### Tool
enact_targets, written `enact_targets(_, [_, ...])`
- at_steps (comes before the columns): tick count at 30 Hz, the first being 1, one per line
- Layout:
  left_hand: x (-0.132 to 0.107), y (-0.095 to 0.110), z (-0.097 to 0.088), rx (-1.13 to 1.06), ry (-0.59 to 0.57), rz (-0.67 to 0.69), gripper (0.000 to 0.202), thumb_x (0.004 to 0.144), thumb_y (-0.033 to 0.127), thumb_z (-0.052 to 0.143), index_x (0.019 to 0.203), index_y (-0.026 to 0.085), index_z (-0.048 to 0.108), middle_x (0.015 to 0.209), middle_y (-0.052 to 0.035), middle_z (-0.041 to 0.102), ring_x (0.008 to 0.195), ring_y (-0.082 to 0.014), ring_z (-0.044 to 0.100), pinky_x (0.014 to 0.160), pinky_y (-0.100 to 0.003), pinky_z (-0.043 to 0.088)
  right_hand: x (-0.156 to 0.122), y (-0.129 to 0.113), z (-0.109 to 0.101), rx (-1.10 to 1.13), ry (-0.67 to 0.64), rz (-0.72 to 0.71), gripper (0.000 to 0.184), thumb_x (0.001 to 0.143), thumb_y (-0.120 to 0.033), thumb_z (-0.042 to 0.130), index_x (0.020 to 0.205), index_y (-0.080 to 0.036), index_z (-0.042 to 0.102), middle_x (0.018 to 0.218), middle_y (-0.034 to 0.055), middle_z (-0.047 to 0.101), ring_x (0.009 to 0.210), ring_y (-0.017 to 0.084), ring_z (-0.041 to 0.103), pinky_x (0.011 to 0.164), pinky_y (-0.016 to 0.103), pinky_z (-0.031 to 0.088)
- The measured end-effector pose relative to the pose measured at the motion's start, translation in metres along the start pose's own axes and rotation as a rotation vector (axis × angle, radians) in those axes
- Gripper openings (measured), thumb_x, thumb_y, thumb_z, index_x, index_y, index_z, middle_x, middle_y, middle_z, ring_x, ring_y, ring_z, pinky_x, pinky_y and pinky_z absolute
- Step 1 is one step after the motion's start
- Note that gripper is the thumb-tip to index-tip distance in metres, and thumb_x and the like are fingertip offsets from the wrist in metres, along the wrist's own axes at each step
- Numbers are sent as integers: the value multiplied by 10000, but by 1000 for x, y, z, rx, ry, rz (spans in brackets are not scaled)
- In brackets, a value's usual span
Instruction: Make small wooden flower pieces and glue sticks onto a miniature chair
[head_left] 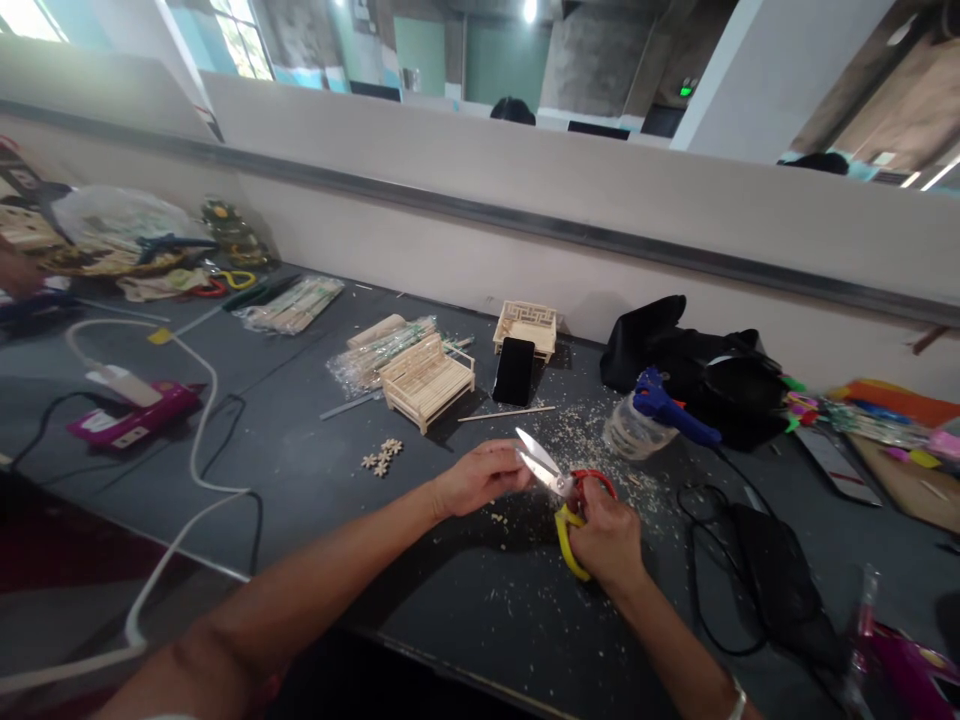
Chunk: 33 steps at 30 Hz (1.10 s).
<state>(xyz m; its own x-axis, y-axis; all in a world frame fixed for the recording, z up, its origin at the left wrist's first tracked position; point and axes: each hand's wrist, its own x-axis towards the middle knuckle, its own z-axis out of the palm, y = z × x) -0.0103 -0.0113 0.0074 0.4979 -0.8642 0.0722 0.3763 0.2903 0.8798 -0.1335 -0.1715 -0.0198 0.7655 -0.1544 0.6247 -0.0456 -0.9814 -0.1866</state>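
Observation:
My right hand grips a pair of scissors by its red and yellow handles, and the blades are spread, pointing up and left. Beside the blades, my left hand is closed in a pinch; whatever sits between its fingertips is too small to make out. Beyond my hands stands a miniature bench made of thin wooden sticks. A second small bench with a lattice back is behind it, with a black phone leaning on its front. One loose stick lies before the phone.
Wood chips litter the tabletop. Small flower-shaped pieces and bagged sticks lie left. A blue glue gun rests on a clear jar, near a black bag. Cables and a purple power strip lie farther left.

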Motion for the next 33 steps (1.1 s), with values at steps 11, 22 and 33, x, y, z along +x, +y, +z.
enact_targets(11, [1, 8, -2, 4, 47, -19, 441, 649, 537, 795, 639, 138, 606, 619, 8, 529, 606, -104, 417, 609, -242, 331, 1, 17, 2, 169, -69, 244, 181, 765, -284, 504, 873, -217, 634, 622, 34, 690, 541, 209, 647, 519, 272, 434])
enact_targets(22, [0, 14, -5, 261, 41, 113, 459, 760, 588, 706, 741, 134, 639, 709, -2, 558, 658, -105, 428, 642, -244, 350, 4, 9, -2, 33, -143, 112, 75, 750, -234, 503, 746, -233, 577, 577, 20, 667, 473, 190, 616, 476, 247, 358])
enact_targets(33, [2, 8, -12, 467, 62, 207, 551, 767, 678, 629, 769, 127, 634, 656, 12, 502, 617, -108, 413, 581, -230, 352, 7, 0, -7, -67, -134, 7, 87, 692, -165, 472, 695, -232, 527, 502, -17, 568, 444, 150, 541, 469, 231, 287])
